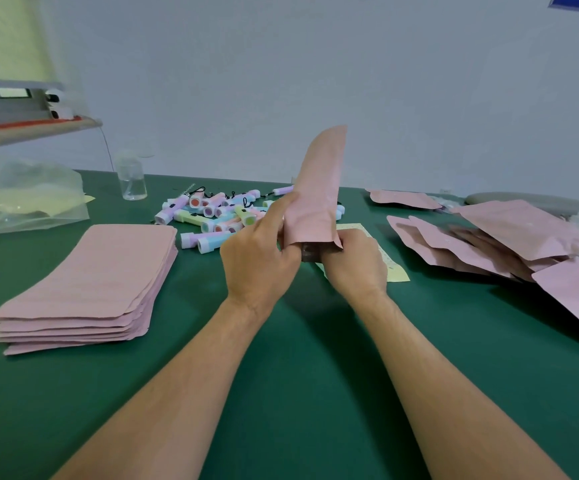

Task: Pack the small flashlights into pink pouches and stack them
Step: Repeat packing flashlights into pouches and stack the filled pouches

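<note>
Item: pink pouch (pixel 317 188), held upright above the green table (pixel 298 375), mouth downward. We grip its lower left edge in the left hand (pixel 258 261), fingers closed on it; our right hand (pixel 355 263) is curled at the mouth around something dark we cannot identify. Behind, partly hidden: loose flashlights (pixel 211 211). Left: flat empty pouches stack (pixel 90 285). Right: filled pouches (pixel 509 244), cut off at frame edge. Far left: blurred clear bottle (pixel 132 180).
</note>
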Available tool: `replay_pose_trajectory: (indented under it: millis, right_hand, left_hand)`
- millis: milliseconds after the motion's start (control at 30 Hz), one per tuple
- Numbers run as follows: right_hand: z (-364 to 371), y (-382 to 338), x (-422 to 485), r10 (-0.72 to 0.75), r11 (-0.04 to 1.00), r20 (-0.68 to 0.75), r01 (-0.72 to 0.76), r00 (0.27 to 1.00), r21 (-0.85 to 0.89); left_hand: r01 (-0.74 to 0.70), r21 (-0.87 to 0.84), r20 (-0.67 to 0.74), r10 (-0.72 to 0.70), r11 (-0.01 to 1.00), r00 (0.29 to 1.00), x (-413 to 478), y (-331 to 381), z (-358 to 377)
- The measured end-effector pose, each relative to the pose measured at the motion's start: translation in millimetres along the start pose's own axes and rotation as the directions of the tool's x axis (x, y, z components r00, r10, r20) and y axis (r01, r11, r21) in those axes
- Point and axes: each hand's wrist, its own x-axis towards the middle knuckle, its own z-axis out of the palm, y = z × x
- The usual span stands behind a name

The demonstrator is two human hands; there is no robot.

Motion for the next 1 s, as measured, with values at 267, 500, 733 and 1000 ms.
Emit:
replay_pose_trajectory:
  millis: [267,500,733,1000]
  right_hand:
    - [-9.9,1.2,-3.8,-0.023,0.999,-0.072,0.021,0.997,-0.029]
    - [-12.6,-10.3,-4.8,0.219,0.781,0.417,-0.414,0.882,0.467]
    - [-25.2,-24.6,-9.5,0.041,0.347,0.611,-0.585,0.79,0.733]
    - [-6.8,-43.2,-21.5,-0.043,0.432,0.101,-0.073,0.994,0.899]
  left_hand:
    - [0.148,0.105,0.353,-0.176,0.983,0.919,-7.4,-1.3,8.8]
    - [0.225,0.324,0.326,-0.332,0.919,0.885,-5.8,-3.8,12.7]
    - [0.226,0.336,0.312,-0.334,0.914,0.889,-5.8,-3.3,14.6]
    - [0.239,0.234,0.343,-0.31,0.942,0.887,-5.7,-3.0,12.4]
